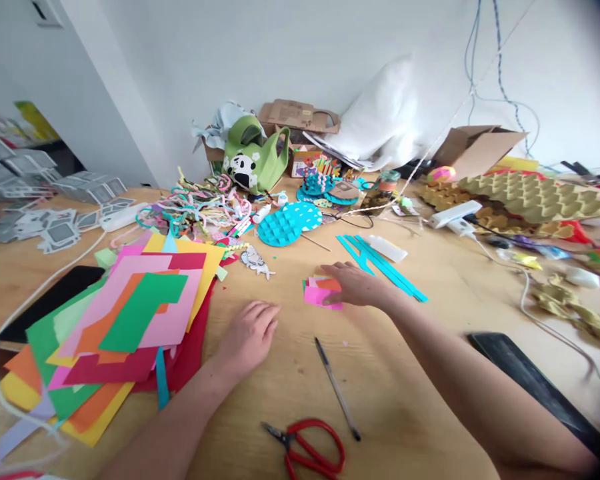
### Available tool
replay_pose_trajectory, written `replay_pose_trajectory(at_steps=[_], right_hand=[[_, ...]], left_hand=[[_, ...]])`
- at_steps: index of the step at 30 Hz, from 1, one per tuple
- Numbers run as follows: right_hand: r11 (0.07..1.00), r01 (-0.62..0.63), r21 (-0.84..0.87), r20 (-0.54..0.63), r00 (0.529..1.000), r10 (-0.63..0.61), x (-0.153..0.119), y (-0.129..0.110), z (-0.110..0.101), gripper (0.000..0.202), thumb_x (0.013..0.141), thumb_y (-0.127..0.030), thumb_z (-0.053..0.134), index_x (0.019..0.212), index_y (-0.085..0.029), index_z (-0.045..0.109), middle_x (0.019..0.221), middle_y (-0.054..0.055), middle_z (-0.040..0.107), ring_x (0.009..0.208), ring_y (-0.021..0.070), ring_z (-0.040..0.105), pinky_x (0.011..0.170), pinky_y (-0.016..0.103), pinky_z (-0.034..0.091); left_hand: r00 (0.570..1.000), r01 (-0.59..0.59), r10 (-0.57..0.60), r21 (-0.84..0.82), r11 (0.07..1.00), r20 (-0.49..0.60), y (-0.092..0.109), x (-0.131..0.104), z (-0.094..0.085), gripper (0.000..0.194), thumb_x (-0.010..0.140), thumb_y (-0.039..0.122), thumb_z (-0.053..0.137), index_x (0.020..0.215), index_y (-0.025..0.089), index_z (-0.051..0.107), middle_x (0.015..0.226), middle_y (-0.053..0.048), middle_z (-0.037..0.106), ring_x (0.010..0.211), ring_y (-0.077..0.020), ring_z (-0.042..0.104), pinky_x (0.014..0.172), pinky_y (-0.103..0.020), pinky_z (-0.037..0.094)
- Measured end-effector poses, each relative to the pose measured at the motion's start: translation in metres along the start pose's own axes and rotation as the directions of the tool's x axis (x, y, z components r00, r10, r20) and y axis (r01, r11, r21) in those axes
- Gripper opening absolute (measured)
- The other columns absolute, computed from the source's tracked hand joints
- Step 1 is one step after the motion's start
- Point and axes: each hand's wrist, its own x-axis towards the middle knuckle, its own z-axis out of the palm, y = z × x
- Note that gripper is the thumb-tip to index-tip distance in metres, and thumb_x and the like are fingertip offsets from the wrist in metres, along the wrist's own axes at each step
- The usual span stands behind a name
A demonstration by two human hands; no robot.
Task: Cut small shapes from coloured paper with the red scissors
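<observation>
Far side, a green bag (pixel 273 163) with a panda on it slumps by a cardboard box (pixel 300 115), contents hidden. And the right hand (pixel 355 285), thumb and fingers apart, spans small paper pieces (pixel 315 298) mid-counter! Left hand (pixel 247 333) rests loosely open on the wooden counter (pixel 275 387); red-handled snips (pixel 311 453) lie near, pale wall (pixel 290 53) beyond.

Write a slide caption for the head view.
Right hand at paper pieces, left hand nearby, pen and scissors in front.
</observation>
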Motion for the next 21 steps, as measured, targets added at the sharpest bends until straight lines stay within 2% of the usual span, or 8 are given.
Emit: replay_pose_trajectory(at_steps=[4,7,10,13,16,18,20,21], right_hand=[[0.998,-0.046,-0.042,-0.029,0.999,0.044,-0.014,-0.003,0.013,0.076,0.069,-0.039,0.075,0.136,-0.014,0.047,0.125,0.018,0.055,0.115,0.0336,0.051,0.093,0.04,0.041],[0.998,-0.047,-0.029,0.03,0.998,0.048,-0.011,-0.009,0.012,0.066,0.07,-0.032,0.076,0.128,-0.012,0.054,0.119,0.017,0.059,0.115,0.0315,0.052,0.093,0.037,0.041],[0.998,-0.055,0.011,0.057,0.997,0.054,-0.008,-0.02,0.011,0.063,0.07,-0.03,0.076,0.126,-0.012,0.054,0.12,0.017,0.059,0.115,0.0292,0.052,0.094,0.034,0.04],[0.999,-0.005,0.032,0.055,0.998,0.003,-0.014,-0.038,0.011,0.061,0.072,-0.031,0.075,0.126,-0.013,0.053,0.12,0.014,0.059,0.115,0.0262,0.053,0.093,0.031,0.04],[0.999,0.023,-0.03,-0.075,0.997,-0.025,-0.033,-0.057,0.012,0.06,0.075,-0.033,0.073,0.125,-0.009,0.052,0.119,0.019,0.057,0.114,0.0301,0.053,0.093,0.035,0.04],[0.998,-0.006,-0.068,-0.198,0.98,-0.007,-0.053,-0.066,0.015,0.044,0.082,-0.034,0.066,0.116,-0.008,0.057,0.113,0.019,0.06,0.11,0.0301,0.055,0.092,0.035,0.04],[0.998,-0.021,-0.067,-0.222,0.975,0.006,-0.076,-0.074,0.022,0.032,0.086,-0.036,0.06,0.105,-0.009,0.06,0.103,0.017,0.065,0.1,0.0279,0.06,0.086,0.033,0.043],[0.997,-0.036,-0.064,-0.179,0.984,0.024,-0.087,-0.078,0.028,0.028,0.087,-0.036,0.058,0.1,-0.01,0.062,0.098,0.015,0.067,0.095,0.0271,0.063,0.082,0.032,0.044]], left_hand=[[1.0,0.003,-0.003,-0.015,1.0,0.0,0.001,0.001,0.0,0.03,0.086,0.013,0.047,0.11,0.016,0.063,0.104,-0.009,0.068,0.099,-0.0204,0.06,0.092,-0.039,0.05],[1.0,0.013,-0.013,-0.009,1.0,0.015,0.001,0.001,-0.001,0.03,0.085,0.012,0.048,0.11,0.015,0.063,0.105,-0.009,0.068,0.099,-0.0204,0.06,0.09,-0.038,0.05],[1.0,0.003,-0.003,-0.002,1.0,0.012,0.002,0.002,-0.002,0.029,0.085,0.012,0.048,0.11,0.015,0.063,0.104,-0.009,0.068,0.098,-0.0204,0.061,0.09,-0.038,0.05],[1.0,-0.017,0.017,0.0,1.0,0.013,0.002,0.001,-0.002,0.029,0.085,0.012,0.049,0.111,0.014,0.062,0.104,-0.01,0.067,0.098,-0.0208,0.06,0.09,-0.038,0.05],[0.999,-0.028,0.029,-0.007,1.0,0.029,0.002,0.0,-0.001,0.03,0.084,0.013,0.05,0.112,0.014,0.061,0.105,-0.011,0.067,0.1,-0.0213,0.059,0.09,-0.038,0.049],[0.999,-0.03,0.03,-0.011,1.0,0.036,0.003,-0.001,-0.001,0.03,0.084,0.013,0.05,0.112,0.016,0.061,0.106,-0.01,0.066,0.101,-0.0216,0.059,0.091,-0.039,0.049],[0.999,-0.035,0.036,-0.012,0.999,0.036,0.004,-0.001,0.0,0.032,0.084,0.013,0.05,0.114,0.016,0.06,0.108,-0.01,0.066,0.102,-0.0216,0.059,0.091,-0.039,0.049],[0.999,-0.041,0.042,-0.012,0.999,0.035,0.004,-0.001,0.0,0.032,0.085,0.014,0.05,0.115,0.016,0.06,0.108,-0.01,0.066,0.102,-0.0214,0.059,0.092,-0.039,0.049]])
